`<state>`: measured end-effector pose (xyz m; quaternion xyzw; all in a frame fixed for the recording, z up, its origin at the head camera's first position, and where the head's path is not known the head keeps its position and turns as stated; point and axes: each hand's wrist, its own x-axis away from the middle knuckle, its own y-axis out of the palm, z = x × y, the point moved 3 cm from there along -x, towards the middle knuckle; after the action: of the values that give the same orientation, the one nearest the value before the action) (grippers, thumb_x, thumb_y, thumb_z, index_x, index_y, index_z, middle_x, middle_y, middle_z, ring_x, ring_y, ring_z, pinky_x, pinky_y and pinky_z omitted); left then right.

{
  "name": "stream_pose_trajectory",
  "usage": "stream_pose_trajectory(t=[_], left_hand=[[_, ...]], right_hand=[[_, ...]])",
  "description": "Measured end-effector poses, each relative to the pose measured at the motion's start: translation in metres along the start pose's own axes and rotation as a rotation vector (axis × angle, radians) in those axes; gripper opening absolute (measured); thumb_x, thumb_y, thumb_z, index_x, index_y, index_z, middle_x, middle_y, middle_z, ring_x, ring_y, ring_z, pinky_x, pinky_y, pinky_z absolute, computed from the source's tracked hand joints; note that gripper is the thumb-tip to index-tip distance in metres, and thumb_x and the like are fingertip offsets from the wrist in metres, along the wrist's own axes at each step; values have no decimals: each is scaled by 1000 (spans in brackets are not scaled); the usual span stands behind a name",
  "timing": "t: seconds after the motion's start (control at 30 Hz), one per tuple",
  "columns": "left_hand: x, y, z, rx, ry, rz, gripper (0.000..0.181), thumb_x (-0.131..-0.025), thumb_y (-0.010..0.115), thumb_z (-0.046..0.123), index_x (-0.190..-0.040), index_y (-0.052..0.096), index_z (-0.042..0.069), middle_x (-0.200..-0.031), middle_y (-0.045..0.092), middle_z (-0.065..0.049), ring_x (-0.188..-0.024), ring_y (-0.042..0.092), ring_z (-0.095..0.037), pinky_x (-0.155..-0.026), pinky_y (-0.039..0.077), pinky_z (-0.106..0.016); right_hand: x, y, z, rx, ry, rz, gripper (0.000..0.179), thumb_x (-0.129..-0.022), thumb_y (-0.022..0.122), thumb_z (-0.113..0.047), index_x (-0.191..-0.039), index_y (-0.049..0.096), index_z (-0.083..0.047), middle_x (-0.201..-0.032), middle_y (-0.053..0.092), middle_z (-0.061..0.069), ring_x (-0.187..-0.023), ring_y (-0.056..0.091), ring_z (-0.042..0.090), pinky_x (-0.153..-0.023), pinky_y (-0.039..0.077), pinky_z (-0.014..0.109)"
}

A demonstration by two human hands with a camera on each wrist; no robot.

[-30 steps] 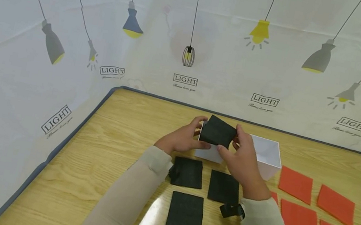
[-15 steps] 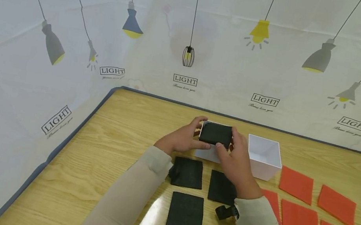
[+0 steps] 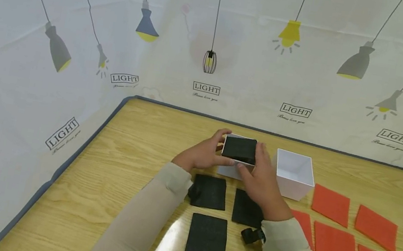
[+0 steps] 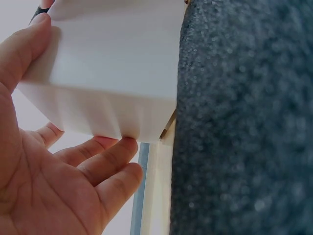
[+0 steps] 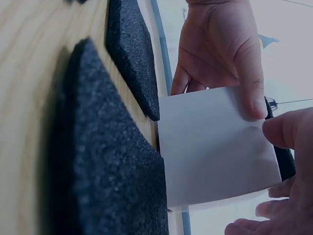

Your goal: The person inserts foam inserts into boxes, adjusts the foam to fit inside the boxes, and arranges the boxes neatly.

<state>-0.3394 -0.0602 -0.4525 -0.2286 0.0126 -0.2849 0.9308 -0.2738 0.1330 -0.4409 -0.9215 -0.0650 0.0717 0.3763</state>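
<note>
Between your two hands, at the far middle of the desk [image 3: 135, 141], stands a small white box [image 3: 233, 170] with a black foam pad [image 3: 239, 148] lying across its open top. Your left hand [image 3: 202, 154] grips the box from its left side, thumb on the near wall and fingers [image 4: 105, 164] curled round the box's wall, as the left wrist view shows. Your right hand [image 3: 262, 180] is at the box's right side, its thumb at the near top edge just under the pad and its fingers along the pad's right edge; both hands are narrow, holding the box and pad. Just right of your right hand sits a second white box [image 3: 295, 174], open and apart from the first. Near your wrists, three more black pads [image 3: 207, 236] lie flat on the desk, one partly under your right hand. Well to the right of your right arm, orange pads [image 3: 376, 228] lie in rows.
</note>
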Motion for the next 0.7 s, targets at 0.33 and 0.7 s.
stream_pose_trajectory(t=[0.33,0.7], left_hand=[[3,-1,2,-17,-8,0,104,-96,80,36,-170,7,24,-173,23,-18,-157,33,-35,-122,38,-52],[5,0,5,-18,-12,2,101,-97,78,37,-170,9,26,-173,23,-17,-159,29,-35,-123,36,-54]], right_hand=[[14,-5,-28,211,-91,85,80,-103,66,-28,-164,26,6,-172,23,24,-159,24,43,-124,27,62],[32,-2,-53,448,-212,-15,65,-98,72,-22,-152,50,7,-161,46,23,-154,38,40,-121,25,71]])
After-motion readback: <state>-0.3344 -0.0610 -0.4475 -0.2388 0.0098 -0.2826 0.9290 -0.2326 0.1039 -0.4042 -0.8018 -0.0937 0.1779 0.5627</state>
